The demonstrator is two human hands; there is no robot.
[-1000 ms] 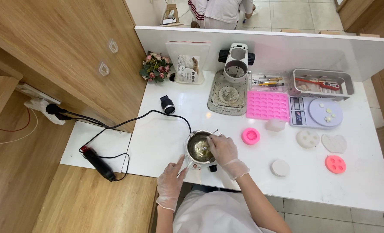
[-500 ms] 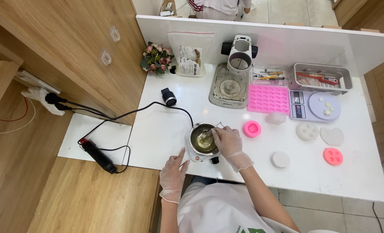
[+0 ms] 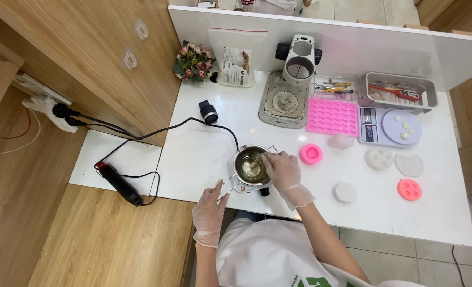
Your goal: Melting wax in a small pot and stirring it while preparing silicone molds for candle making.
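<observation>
Resting at the near edge of the white table (image 3: 204, 159), my gloved left hand (image 3: 209, 208) lies with its fingers stretched toward the thin wire handle (image 3: 226, 184) that sticks out from the small metal pot (image 3: 252, 166); I cannot tell whether the fingertips pinch that handle or only touch it. My gloved right hand (image 3: 281, 170) hovers over the pot's right rim, fingers curled loosely around something thin that dips into the pale, glossy liquid inside; what it is stays too small to make out. The pot sits on a little heater (image 3: 246, 188) just in front of me, and a black cord (image 3: 193, 123) runs from it leftward off the table.

Just right of the pot lies a round pink mould (image 3: 311, 154), and nearer the front edge a white round disc (image 3: 345, 192). Farther right lie a pink mould with several hollows (image 3: 409, 190), a white round mould (image 3: 379, 158) and a white heart-shaped piece (image 3: 409, 165).

Beyond those sit a pink tray mould (image 3: 331, 116) and a lilac kitchen scale (image 3: 389, 127) with small white bits on its plate. At the back stand a metal tray (image 3: 426, 88) with a red tool in it, a white ring-shaped stand on a grey base (image 3: 298, 64), a clear pouch (image 3: 235, 64) and a small bunch of flowers (image 3: 194, 62). A small black cylinder (image 3: 208, 112) stands alone toward the left.
</observation>
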